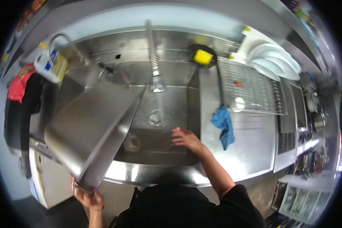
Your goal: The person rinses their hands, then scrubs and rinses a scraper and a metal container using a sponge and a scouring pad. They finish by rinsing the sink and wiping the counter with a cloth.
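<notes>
My left hand (88, 195) grips the near corner of a large rectangular metal pan (89, 121). The pan is tilted, with its broad face turned up, over the left part of the sink. Above the sink basin (167, 152), my right hand (187, 140) has its fingers apart and holds nothing. A spray hose nozzle (157, 83) hangs over the basin, and water falls from it toward the drain (155, 117). Part of the basin's left side is hidden behind the pan.
On the right counter lie a blue cloth (225, 127) and a wire rack (250, 85). White plates (275, 64) stand behind it. A yellow sponge (203, 57) rests on a black pan (211, 65). At the back left are a jug (51, 64) and a curved faucet (70, 45).
</notes>
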A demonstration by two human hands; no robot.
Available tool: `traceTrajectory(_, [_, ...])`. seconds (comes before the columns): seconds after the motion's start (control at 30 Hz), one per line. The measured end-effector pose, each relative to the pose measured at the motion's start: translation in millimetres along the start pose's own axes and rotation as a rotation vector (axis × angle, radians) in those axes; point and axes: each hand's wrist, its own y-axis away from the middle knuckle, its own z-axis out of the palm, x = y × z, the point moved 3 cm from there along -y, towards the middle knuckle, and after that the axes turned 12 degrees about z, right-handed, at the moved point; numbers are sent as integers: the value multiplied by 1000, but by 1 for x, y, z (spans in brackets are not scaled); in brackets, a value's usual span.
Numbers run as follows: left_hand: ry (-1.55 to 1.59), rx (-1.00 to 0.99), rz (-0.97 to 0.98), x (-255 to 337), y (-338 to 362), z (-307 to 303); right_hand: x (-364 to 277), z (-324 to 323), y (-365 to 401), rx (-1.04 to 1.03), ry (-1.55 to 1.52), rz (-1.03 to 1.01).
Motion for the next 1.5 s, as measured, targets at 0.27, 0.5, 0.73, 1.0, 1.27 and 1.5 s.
traceTrajectory(0.27, [358, -334, 321, 16, 8, -4, -7, 12, 52, -416, -655, 32])
traceTrajectory(0.5, [391, -291, 487, 76, -65, 15, -37, -28, 93, -420, -616, -478])
traceTrajectory(0.73, [1045, -123, -627, 172, -124, 67, -33, -123, 207, 565, -336, -727])
traceTrajectory(1.0, [1612, -269, -690, 311, -139, 213, 0, -296, 312, 1290, 282, -510])
traceTrajectory(1.27, [1518, -273, -571, 393, -111, 289, 3, -390, 338, 1218, 270, -515])
traceTrajectory(1.5, [1354, -768, -360, 370, -105, 343, 1, -347, 356, 1512, 432, -525])
